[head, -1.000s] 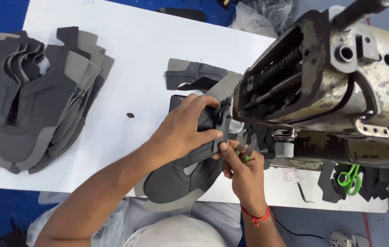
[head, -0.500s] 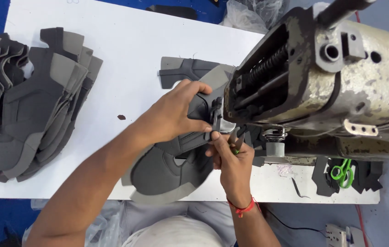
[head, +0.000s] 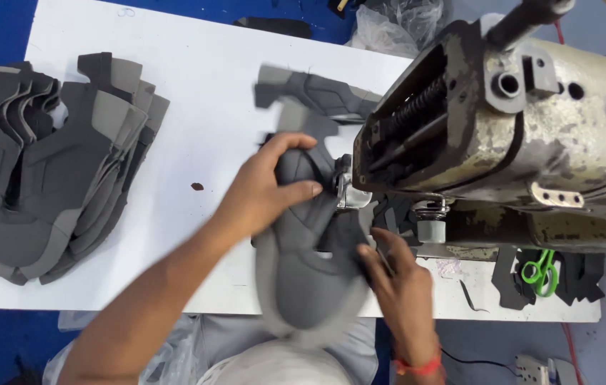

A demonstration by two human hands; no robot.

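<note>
A grey shoe upper (head: 310,278) lies on the white table (head: 203,121) under the head of a worn industrial sewing machine (head: 502,135). My left hand (head: 263,185) grips the upper's far end beside the machine's presser foot (head: 349,192). My right hand (head: 399,281), with a red band at the wrist, presses on the upper's right edge with its fingers spread. The upper is blurred with motion.
A stack of grey cut shoe uppers (head: 46,164) fills the table's left side. Another grey upper piece (head: 317,93) lies behind the machine head. Green-handled snips (head: 542,271) rest on dark scraps at the right. Clear plastic bags (head: 395,25) sit at the far edge.
The upper has turned and slid toward me under the machine. My right hand dropped from the needle area to the upper's right edge; my left hand shifted further onto its top.
</note>
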